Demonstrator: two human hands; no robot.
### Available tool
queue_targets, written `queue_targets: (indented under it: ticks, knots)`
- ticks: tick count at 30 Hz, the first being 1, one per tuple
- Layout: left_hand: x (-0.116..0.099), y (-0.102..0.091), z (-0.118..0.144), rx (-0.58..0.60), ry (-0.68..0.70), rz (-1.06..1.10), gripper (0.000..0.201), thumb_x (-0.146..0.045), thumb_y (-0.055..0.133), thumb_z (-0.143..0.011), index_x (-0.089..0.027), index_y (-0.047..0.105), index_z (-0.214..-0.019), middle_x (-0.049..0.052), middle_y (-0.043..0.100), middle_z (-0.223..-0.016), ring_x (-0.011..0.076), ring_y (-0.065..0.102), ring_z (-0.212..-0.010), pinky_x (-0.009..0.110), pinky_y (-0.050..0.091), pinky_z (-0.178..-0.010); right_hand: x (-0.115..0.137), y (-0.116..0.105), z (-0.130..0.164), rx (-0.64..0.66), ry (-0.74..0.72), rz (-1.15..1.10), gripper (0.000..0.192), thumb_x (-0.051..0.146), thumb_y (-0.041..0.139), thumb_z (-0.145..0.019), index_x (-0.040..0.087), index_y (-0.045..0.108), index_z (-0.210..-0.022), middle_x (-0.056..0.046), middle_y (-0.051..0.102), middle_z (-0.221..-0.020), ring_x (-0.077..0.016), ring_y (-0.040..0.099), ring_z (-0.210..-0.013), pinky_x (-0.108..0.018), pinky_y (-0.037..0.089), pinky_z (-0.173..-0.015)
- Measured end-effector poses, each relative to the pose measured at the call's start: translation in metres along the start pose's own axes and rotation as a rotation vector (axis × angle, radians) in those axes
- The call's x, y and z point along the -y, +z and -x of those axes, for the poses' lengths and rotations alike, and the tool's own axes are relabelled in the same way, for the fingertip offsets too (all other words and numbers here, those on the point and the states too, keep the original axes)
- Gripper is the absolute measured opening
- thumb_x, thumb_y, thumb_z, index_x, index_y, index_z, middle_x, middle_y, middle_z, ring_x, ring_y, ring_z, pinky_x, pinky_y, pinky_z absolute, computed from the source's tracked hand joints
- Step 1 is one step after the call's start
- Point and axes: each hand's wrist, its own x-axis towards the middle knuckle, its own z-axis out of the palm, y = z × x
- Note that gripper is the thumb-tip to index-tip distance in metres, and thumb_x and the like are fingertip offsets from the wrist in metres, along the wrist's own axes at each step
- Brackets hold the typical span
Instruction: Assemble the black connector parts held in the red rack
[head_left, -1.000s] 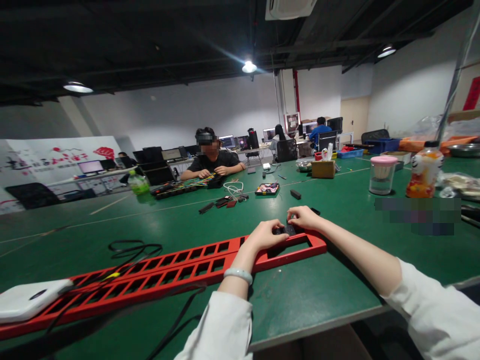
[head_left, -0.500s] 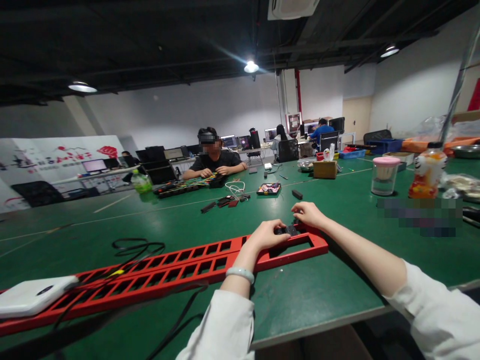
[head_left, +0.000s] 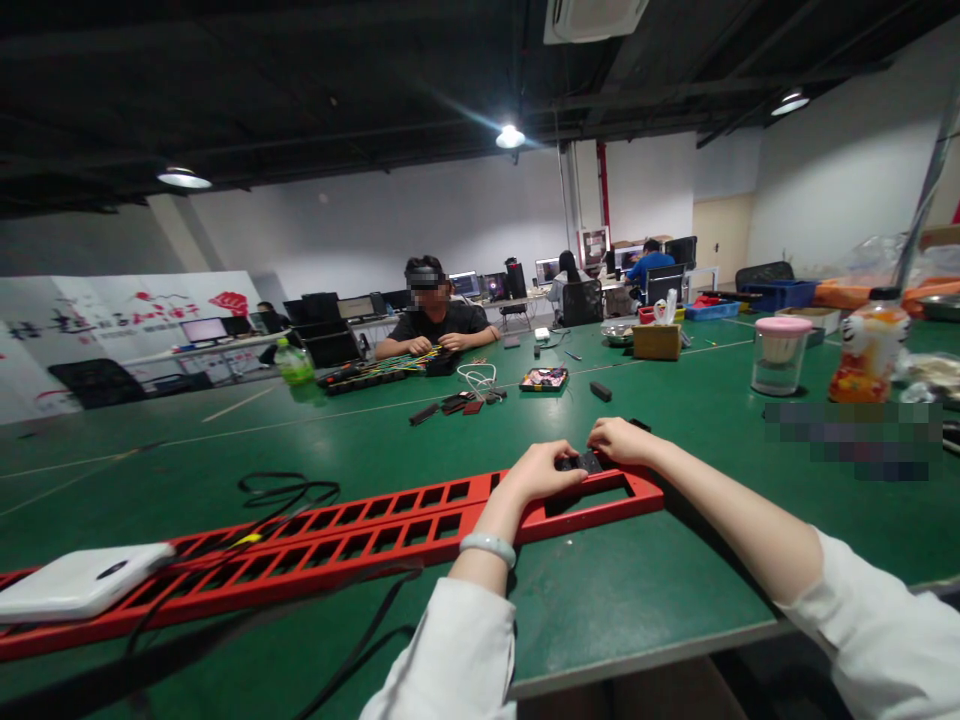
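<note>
A long red slotted rack (head_left: 360, 535) lies across the green table (head_left: 637, 590) in front of me. At its right end sits a small black part (head_left: 581, 462). My left hand (head_left: 534, 472) and my right hand (head_left: 619, 440) both grip this black part from either side, over the rack's large end opening. A pale bracelet circles my left wrist. White sleeves cover both forearms.
A white flat device (head_left: 79, 594) and black cables (head_left: 289, 492) rest on the rack's left part. Small black and red parts (head_left: 457, 404), a tray (head_left: 544, 379), a pink-lidded jar (head_left: 778, 355) and an orange bottle (head_left: 868, 355) stand further back. A person (head_left: 431, 320) works opposite.
My right hand lifted slightly off the black part and came back down onto it. The view shifted a little to the left.
</note>
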Motion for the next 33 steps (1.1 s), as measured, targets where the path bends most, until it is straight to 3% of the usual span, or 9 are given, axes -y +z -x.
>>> queue_targets:
  ticks: [5, 9, 16, 20, 23, 33]
  knots:
    - [0.001, 0.0, -0.001, -0.002, -0.021, -0.008, 0.036, -0.044, 0.056, -0.068, -0.02, 0.062, -0.094, 0.002, 0.064, -0.087, 0.0177, 0.058, -0.078, 0.024, 0.043, -0.067, 0.003, -0.001, 0.0, -0.042, -0.008, -0.046, 0.025, 0.015, 0.044, -0.074, 0.016, 0.067, -0.084, -0.007, 0.063, -0.087, -0.0136, 0.055, -0.079, -0.021, 0.039, -0.073]
    - [0.0, -0.001, -0.001, 0.019, -0.021, 0.016, 0.035, -0.043, 0.055, -0.068, -0.02, 0.062, -0.094, 0.003, 0.065, -0.089, 0.0177, 0.059, -0.079, 0.025, 0.044, -0.069, 0.005, -0.003, 0.002, -0.155, 0.046, -0.088, 0.019, 0.022, 0.053, -0.071, 0.016, 0.065, -0.084, -0.005, 0.062, -0.078, -0.0123, 0.053, -0.068, -0.021, 0.038, -0.063]
    - [0.002, -0.014, 0.003, 0.15, -0.043, 0.127, 0.047, -0.039, 0.059, -0.065, -0.021, 0.058, -0.109, 0.004, 0.062, -0.104, 0.0201, 0.057, -0.092, 0.028, 0.041, -0.082, 0.009, -0.011, 0.005, -0.244, 0.069, -0.23, 0.023, 0.027, 0.058, -0.069, 0.017, 0.063, -0.088, 0.0, 0.057, -0.069, -0.0092, 0.048, -0.06, -0.02, 0.035, -0.057]
    - [0.011, -0.021, 0.004, 0.246, -0.027, 0.141, 0.067, -0.041, 0.068, -0.056, -0.022, 0.051, -0.118, 0.004, 0.056, -0.115, 0.0229, 0.052, -0.102, 0.03, 0.038, -0.089, 0.02, -0.017, 0.008, -0.222, 0.04, -0.289, 0.024, 0.029, 0.056, -0.07, 0.016, 0.063, -0.089, -0.001, 0.06, -0.07, -0.0099, 0.051, -0.06, -0.02, 0.037, -0.057]
    - [0.016, -0.023, 0.005, 0.257, -0.023, 0.098, 0.073, -0.039, 0.071, -0.051, -0.022, 0.05, -0.119, 0.005, 0.055, -0.116, 0.0231, 0.052, -0.101, 0.03, 0.037, -0.088, 0.034, -0.021, 0.012, -0.223, -0.033, -0.33, 0.023, 0.027, 0.054, -0.072, 0.016, 0.064, -0.09, -0.004, 0.064, -0.082, -0.0125, 0.055, -0.071, -0.021, 0.04, -0.063]
    - [0.004, -0.025, 0.013, 0.259, -0.051, 0.091, 0.043, -0.03, 0.066, -0.056, -0.019, 0.062, -0.098, -0.001, 0.065, -0.085, 0.0173, 0.058, -0.077, 0.021, 0.041, -0.064, 0.073, -0.023, 0.035, -0.006, -0.257, -0.289, 0.022, 0.024, 0.053, -0.074, 0.021, 0.068, -0.09, -0.006, 0.06, -0.097, -0.0148, 0.055, -0.084, -0.024, 0.041, -0.077]
